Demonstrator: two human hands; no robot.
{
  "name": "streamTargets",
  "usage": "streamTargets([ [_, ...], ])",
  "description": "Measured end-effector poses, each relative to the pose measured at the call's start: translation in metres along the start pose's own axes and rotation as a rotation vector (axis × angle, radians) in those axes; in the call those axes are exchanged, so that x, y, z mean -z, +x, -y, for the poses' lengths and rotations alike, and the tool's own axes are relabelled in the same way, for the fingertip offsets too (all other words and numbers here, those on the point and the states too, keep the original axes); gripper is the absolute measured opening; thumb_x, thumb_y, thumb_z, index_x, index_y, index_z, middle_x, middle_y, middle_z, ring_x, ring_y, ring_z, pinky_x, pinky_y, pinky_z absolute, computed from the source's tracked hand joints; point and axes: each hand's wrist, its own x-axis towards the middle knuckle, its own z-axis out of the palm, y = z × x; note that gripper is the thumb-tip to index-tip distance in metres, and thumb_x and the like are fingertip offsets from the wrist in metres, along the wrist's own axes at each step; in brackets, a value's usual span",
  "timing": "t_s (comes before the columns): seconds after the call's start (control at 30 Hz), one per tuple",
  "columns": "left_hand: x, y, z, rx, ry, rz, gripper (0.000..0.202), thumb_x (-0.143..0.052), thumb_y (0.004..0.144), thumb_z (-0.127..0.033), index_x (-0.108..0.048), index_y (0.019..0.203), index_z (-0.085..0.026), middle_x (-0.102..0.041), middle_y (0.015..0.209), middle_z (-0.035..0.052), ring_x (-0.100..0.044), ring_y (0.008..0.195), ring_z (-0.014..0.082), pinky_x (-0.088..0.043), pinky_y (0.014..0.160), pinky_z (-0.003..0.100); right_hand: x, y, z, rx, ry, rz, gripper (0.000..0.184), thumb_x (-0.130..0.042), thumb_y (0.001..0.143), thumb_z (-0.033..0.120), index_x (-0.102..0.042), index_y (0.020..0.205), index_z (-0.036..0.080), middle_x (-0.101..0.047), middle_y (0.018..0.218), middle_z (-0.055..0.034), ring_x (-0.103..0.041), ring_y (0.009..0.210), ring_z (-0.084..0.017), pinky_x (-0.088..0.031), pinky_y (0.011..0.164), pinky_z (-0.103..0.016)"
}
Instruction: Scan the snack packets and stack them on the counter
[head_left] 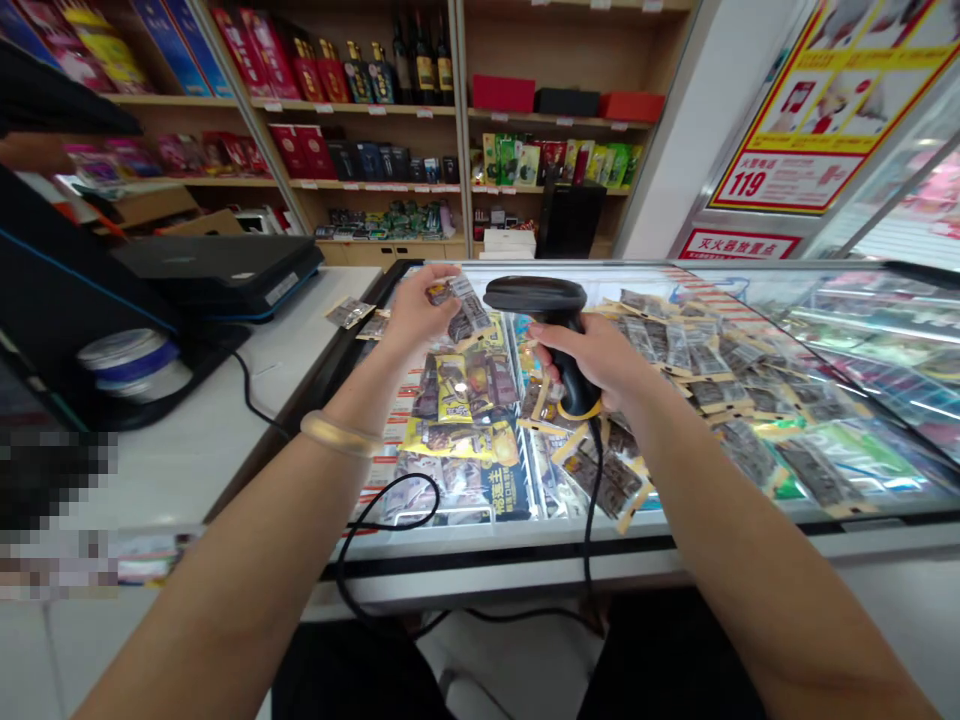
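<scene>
My right hand [600, 355] grips a black scanner [536, 293]. With my left hand [421, 310] I pinch a small packet [469, 306] beside it.

The scanner [536, 293] looks smooth plastic, the held packet [469, 308] glossy film, the bangle [341, 436] satiny metal.

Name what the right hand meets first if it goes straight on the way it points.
Probably the small packet in the left hand, with the scanner in the right hand leading; one view leaves the depth between them unclear.
</scene>
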Motion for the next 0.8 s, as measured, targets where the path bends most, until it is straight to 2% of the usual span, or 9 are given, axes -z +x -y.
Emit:
streamTargets([
  [0.1, -0.034, 0.0, -0.029, 0.02, -0.054, 0.104, 0.048, -0.065, 0.069, -0.009, -0.072, 0.116, -0.019, -0.069, 0.085, 0.0017, -0.064, 0.075, 0.018, -0.056, 0.07, 0.029, 0.034, -0.018, 0.009, 0.035, 0.039, -0.079, 0.027, -0.084, 0.075, 0.033, -0.061, 0.073, 0.019, -0.056, 0.057, 0.0014, -0.049, 0.045, -0.01, -0.04, 0.042, -0.023],
  [0.23, -0.087, -0.002, -0.061, -0.054, -0.097, 0.213, 0.047, -0.063, 0.071, -0.008, -0.071, 0.116, -0.018, -0.071, 0.094, 0.0028, -0.067, 0.086, 0.0188, -0.058, 0.08, 0.032, 0.084, -0.045, 0.013, 0.047, 0.071, -0.247, 0.027, -0.085, 0.072, 0.032, -0.062, 0.075, 0.019, -0.056, 0.057, 0.0017, -0.048, 0.044, -0.01, -0.039, 0.039, -0.022],
  [0.33, -0.125, -0.004, -0.077, -0.105, -0.106, 0.295, 0.047, -0.062, 0.071, -0.006, -0.071, 0.116, -0.017, -0.072, 0.1, 0.004, -0.068, 0.092, 0.0188, -0.057, 0.087, 0.033, 0.118, -0.062, 0.01, 0.051, 0.089, -0.357, 0.024, -0.084, 0.072, 0.03, -0.063, 0.076, 0.018, -0.056, 0.057, 0.0023, -0.048, 0.044, -0.009, -0.04, 0.039, -0.022],
  [0.43, -0.153, -0.009, -0.087, -0.141, -0.054, 0.34, 0.047, -0.063, 0.071, -0.007, -0.071, 0.117, -0.017, -0.072, 0.1, 0.004, -0.068, 0.092, 0.0194, -0.057, 0.091, 0.034, 0.145, -0.074, 0.001, 0.042, 0.106, -0.444, 0.022, -0.082, 0.072, 0.028, -0.063, 0.076, 0.018, -0.055, 0.056, 0.0028, -0.049, 0.044, -0.009, -0.041, 0.039, -0.021],
  [0.57, -0.173, -0.018, -0.09, -0.221, 0.153, 0.388, 0.047, -0.065, 0.076, -0.013, -0.07, 0.122, -0.018, -0.073, 0.109, 0.0064, -0.067, 0.105, 0.0236, -0.053, 0.103, 0.04, 0.164, -0.082, -0.013, 0.005, 0.138, -0.504, 0.023, -0.082, 0.07, 0.028, -0.063, 0.077, 0.018, -0.057, 0.057, 0.0028, -0.05, 0.044, -0.009, -0.041, 0.04, -0.021],
  [0.7, -0.183, -0.021, -0.081, -0.303, 0.374, 0.404, 0.054, -0.068, 0.079, -0.024, -0.066, 0.133, -0.023, -0.065, 0.132, 0.0107, -0.055, 0.133, 0.0306, -0.043, 0.117, 0.048, 0.168, -0.082, -0.025, -0.044, 0.138, -0.481, 0.026, -0.083, 0.068, 0.03, -0.061, 0.077, 0.019, -0.057, 0.058, 0.0031, -0.05, 0.045, -0.01, -0.039, 0.039, -0.022],
  [0.8, -0.187, -0.019, -0.071, -0.334, 0.413, 0.429, 0.057, -0.069, 0.081, -0.032, -0.063, 0.138, -0.027, -0.06, 0.14, 0.0101, -0.048, 0.142, 0.0312, -0.039, 0.121, 0.049, 0.167, -0.08, -0.029, -0.057, 0.131, -0.478, 0.026, -0.082, 0.069, 0.031, -0.06, 0.077, 0.019, -0.057, 0.058, 0.0033, -0.05, 0.045, -0.009, -0.039, 0.04, -0.021],
])
